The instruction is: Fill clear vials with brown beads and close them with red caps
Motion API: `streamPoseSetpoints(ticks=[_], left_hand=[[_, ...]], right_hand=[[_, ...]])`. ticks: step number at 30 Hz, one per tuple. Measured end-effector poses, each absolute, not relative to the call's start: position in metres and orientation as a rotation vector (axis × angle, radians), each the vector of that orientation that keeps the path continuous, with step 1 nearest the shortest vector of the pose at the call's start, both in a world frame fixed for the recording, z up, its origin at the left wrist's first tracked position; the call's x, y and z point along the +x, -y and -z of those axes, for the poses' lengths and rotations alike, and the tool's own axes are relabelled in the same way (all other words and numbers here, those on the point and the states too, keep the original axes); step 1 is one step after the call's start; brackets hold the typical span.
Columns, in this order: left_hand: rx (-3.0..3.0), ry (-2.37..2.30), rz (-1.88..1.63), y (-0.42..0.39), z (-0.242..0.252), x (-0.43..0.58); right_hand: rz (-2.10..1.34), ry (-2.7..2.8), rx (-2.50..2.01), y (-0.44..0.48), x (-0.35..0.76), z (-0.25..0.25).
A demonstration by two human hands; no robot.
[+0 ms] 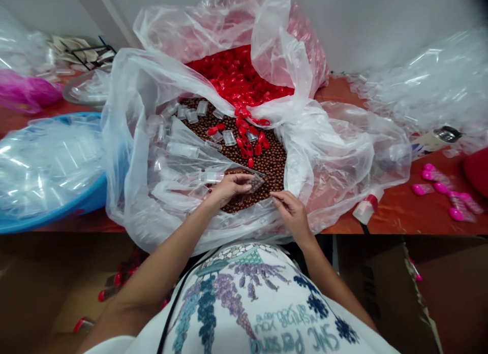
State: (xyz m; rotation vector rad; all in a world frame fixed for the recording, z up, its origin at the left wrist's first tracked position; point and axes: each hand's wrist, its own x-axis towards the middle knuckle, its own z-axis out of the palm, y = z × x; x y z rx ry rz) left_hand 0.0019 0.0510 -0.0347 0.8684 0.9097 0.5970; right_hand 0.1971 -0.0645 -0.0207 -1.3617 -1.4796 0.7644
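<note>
My left hand (232,187) is closed around a small clear plastic container (256,182), held just above a mass of small brown balls (272,163). To its right, my right hand (292,212) has thumb and forefinger pinched together at the near edge of the balls; what lies between those fingertips is too small to make out. The balls fill a large open translucent bag (129,156). On top of them lie several red caps (244,133) and several clear plastic containers (229,137), with more clear containers along the bag's left side.
Behind stands another bag full of red caps (232,72). A blue basin (91,196) with clear plastic pieces is at left. On the right are a heap of clear plastic (430,79), a cup (436,138), a red-capped container (366,207) and pink-capped tubes (455,214). Cardboard boxes (381,283) stand below.
</note>
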Motion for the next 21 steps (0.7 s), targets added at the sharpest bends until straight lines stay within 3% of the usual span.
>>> streamPoseSetpoints(ticks=[6, 15, 21], left_hand=[[0.716, -0.787, -0.627, -0.045, 0.025, -0.010], [0.603, -0.788, -0.735, -0.027, 0.006, -0.029], [0.534, -0.901, -0.826, -0.021, 0.007, -0.038]], right_hand=[[-0.926, 1.380, -1.358, 0.044, 0.192, 0.016], [-0.259, 2.215, -1.665, -0.007, 0.184, 0.020], [-0.239, 2.326, -1.665, -0.017, 0.174, 0.021]])
